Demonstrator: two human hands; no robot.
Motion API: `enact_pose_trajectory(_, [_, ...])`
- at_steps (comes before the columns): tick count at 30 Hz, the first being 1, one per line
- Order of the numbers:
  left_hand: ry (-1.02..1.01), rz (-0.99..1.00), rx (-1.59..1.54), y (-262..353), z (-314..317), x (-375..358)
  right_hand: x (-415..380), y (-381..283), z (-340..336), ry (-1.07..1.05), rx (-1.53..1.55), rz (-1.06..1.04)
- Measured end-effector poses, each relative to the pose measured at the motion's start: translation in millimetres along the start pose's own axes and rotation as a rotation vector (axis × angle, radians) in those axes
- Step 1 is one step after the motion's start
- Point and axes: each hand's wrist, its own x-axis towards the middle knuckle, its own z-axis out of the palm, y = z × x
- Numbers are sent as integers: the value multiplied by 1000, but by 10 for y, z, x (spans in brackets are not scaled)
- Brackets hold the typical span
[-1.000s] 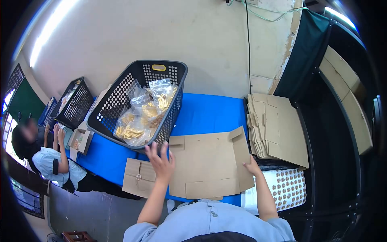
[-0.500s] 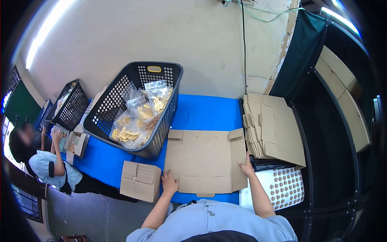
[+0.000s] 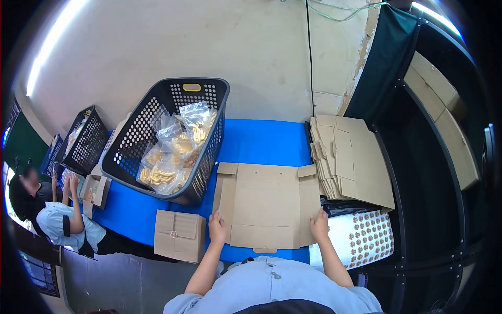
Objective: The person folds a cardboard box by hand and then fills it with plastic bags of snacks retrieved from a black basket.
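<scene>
A flat, unfolded cardboard box [image 3: 266,204] lies in front of me with its creases and corner flaps showing. My left hand [image 3: 217,228] grips its left edge, and my right hand [image 3: 319,226] holds the right edge; part of the fingers of each is hidden. Left of my left hand stands a closed cardboard box [image 3: 179,235] with a round sticker on its front. Just beyond my right hand lies a sheet of round stickers [image 3: 368,238].
A black basket [image 3: 196,188] with bags of yellow pieces [image 3: 162,175] stands back left on the blue tablecloth [image 3: 266,141]. Folded cartons [image 3: 361,157] are stacked at right beside a dark shelf [image 3: 402,172]. Another person [image 3: 68,222] works at far left near a smaller basket [image 3: 81,149].
Both hands have shifted slightly up along the side edges, and their fingers have closed around the cardboard. The side panels look a little raised. The view has tilted slightly.
</scene>
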Motion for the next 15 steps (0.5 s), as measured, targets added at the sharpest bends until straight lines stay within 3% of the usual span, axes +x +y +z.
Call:
enact_pose_trajectory(4, [-37, -18, -53, -68, -41, 1, -29, 54, 39, -16, -14, -7])
enact_pose_trajectory(6, [145, 140, 208, 72, -42, -93, -32, 57, 41, -28, 5, -20])
enact_pose_trajectory(7, [142, 137, 211, 138, -39, -155, -36, 58, 54, -32, 6, -18])
enact_pose_trajectory(9, [-93, 358, 506, 247, -14, -253, -39, 54, 83, 7, 24, -30])
enact_pose_trajectory(10, [-94, 356, 506, 175, 85, -284, -43, 55, 96, 4, 24, -30])
enact_pose_trajectory(12, [-362, 381, 365, 93, 247, -339, -44, 47, 104, 23, 19, -30])
enact_pose_trajectory(15, [-514, 302, 415, 179, 232, -289, -49, 30, 66, 29, 37, -29])
